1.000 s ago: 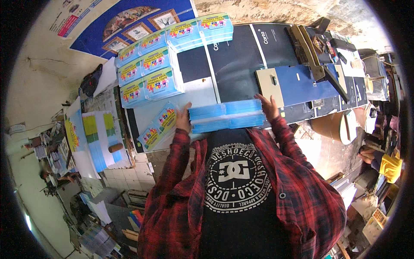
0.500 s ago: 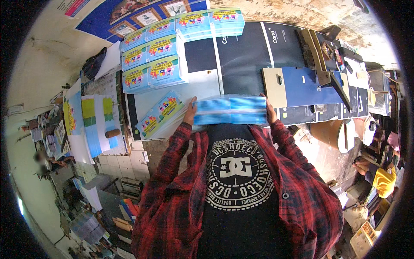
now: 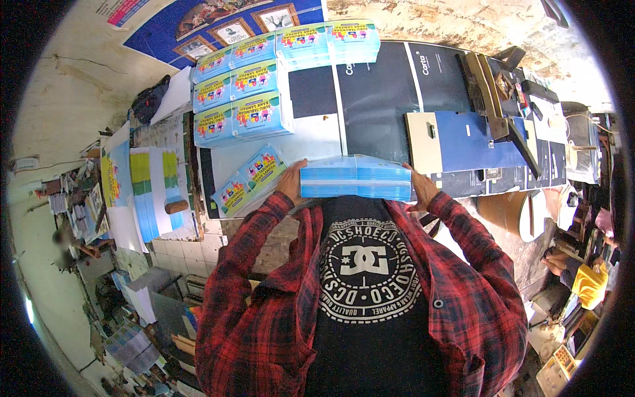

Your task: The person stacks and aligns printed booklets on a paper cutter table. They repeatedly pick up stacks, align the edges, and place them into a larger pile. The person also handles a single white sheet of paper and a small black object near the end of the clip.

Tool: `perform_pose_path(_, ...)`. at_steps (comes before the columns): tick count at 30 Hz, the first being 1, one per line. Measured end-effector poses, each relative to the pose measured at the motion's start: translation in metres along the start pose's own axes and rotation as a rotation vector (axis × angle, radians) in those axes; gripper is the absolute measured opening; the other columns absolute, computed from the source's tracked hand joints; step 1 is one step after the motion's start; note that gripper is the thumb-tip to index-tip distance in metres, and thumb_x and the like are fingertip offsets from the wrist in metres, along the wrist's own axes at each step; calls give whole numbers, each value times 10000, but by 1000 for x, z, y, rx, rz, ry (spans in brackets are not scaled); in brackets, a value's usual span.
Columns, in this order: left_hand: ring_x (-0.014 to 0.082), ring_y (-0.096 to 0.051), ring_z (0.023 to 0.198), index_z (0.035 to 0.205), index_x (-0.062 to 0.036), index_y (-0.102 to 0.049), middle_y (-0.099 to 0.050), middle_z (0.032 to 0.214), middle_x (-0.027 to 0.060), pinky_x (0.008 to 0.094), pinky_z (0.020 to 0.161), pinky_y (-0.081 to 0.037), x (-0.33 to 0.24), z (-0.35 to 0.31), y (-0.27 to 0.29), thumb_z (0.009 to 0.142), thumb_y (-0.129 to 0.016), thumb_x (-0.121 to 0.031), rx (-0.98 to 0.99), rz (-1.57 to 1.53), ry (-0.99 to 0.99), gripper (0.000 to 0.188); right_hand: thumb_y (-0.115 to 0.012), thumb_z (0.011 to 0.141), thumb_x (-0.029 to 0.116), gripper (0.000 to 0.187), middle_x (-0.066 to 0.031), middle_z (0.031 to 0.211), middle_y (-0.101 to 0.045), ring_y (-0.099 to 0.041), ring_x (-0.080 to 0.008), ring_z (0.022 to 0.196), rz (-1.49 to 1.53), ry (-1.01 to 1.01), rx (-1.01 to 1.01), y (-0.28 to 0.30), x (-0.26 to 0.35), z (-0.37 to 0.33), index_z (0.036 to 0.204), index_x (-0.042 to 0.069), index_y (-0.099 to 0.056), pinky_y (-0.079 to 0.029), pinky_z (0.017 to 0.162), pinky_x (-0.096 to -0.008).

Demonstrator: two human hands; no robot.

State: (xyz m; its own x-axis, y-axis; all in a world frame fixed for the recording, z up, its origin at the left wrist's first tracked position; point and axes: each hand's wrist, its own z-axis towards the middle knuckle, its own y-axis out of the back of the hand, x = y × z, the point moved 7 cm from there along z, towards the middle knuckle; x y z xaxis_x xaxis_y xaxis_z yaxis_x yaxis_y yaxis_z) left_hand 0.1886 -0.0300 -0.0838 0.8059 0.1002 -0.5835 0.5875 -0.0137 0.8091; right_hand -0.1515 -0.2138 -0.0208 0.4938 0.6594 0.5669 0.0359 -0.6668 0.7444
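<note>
A thick stack of light-blue booklets (image 3: 356, 180) is held up in front of my chest at the table's near edge, its layered edges facing me. My left hand (image 3: 291, 180) presses against the left end of the stack, and my right hand (image 3: 421, 185) grips its right end. To the left of my left hand, a loose booklet sheet (image 3: 250, 180) with a colourful cover lies slanted on the table. Neat piles of the same booklets (image 3: 254, 112) stand farther back on the left, and another row of piles (image 3: 324, 41) runs along the back.
Dark boards (image 3: 374, 89) cover the table. A blue panel (image 3: 466, 135) with a beige strip and long wooden bars (image 3: 486, 92) lie at the right. Printed sheets (image 3: 149, 185) rest on a side table at the left. A person in a yellow shirt (image 3: 589, 286) sits at the far right.
The stack has tilted slightly and shifted a little right and nearer me. My hands still hold both ends, with my right hand now lower around its end.
</note>
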Motion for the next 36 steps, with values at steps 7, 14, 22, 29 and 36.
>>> perform_pose_path(7, 385, -507, 1150, 1322, -72, -392, -525, 1245, 219, 446, 999, -398, 4, 4, -10, 721, -739, -249, -137, -57, 93, 717, -742, 652, 219, 750, -186, 1150, -520, -505, -379, 1077, -71, 8, -509, -29, -37, 20, 1293, 38, -398, -398, 937, -469)
perform_pose_path(14, 392, -533, 1106, 1306, -65, -408, -567, 1179, 213, 450, 952, -430, 19, 16, 4, 690, -763, -224, -147, -140, 360, 728, -702, 742, 253, 507, -176, 1029, -591, -568, -369, 962, -8, -16, -648, 4, -34, 37, 1149, 20, -510, -454, 848, -431)
perform_pose_path(22, 415, -490, 1173, 1448, -51, -195, -467, 1320, 242, 425, 999, -406, -6, 20, 8, 690, -759, -194, -180, -294, 233, 955, -688, 743, 210, 871, -234, 1348, -461, -456, -387, 1235, 261, -38, -469, -2, -29, 51, 1433, 0, -201, -386, 1025, -405)
perform_pose_path(29, 373, -447, 1258, 1482, -45, -53, -355, 1431, 226, 392, 1026, -392, -10, 19, -1, 684, -790, -228, -180, -373, 238, 1101, -695, 721, 137, 1017, -266, 1423, -358, -471, -369, 1240, 402, -95, -481, -13, -22, 50, 1469, 1, -19, -423, 993, -372)
perform_pose_path(36, 368, -521, 1181, 1477, -98, -140, -483, 1329, 229, 402, 966, -451, 4, 16, -1, 696, -785, -220, -166, -246, 323, 1020, -700, 741, 149, 941, -223, 1210, -573, -583, -354, 1092, 361, -154, -470, -7, -26, 49, 1468, 54, -110, -468, 932, -389)
